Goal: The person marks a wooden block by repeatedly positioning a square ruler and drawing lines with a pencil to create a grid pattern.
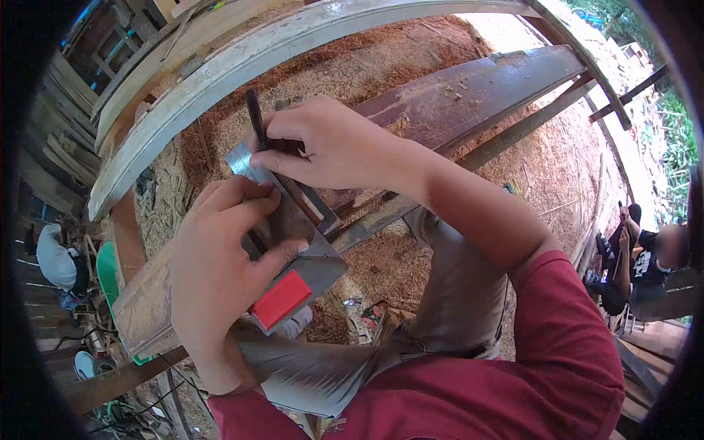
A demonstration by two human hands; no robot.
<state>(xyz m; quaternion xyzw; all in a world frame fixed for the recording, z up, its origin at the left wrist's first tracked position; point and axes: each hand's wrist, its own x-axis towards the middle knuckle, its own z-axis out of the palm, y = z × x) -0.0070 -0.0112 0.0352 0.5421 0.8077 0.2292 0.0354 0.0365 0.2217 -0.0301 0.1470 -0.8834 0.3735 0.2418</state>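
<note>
My right hand (315,139) is closed around a dark pen-like tool (254,117), whose upper end points up and away. The tool's lower part reaches a flat metal piece (240,159). My left hand (220,242) has its fingers bent and pressed on a grey metal-edged piece (315,257). A bright red block (282,299) lies at the near end of that piece, beside my left thumb. Beneath both hands runs a long brown plank (469,99). What lies under my left palm is hidden.
A long pale curved beam (308,45) arches beyond the plank. Sawdust (352,73) covers the ground. A person in a dark shirt (642,257) is at the far right. A person in a light top (57,257) is at the far left, near a green object (107,273).
</note>
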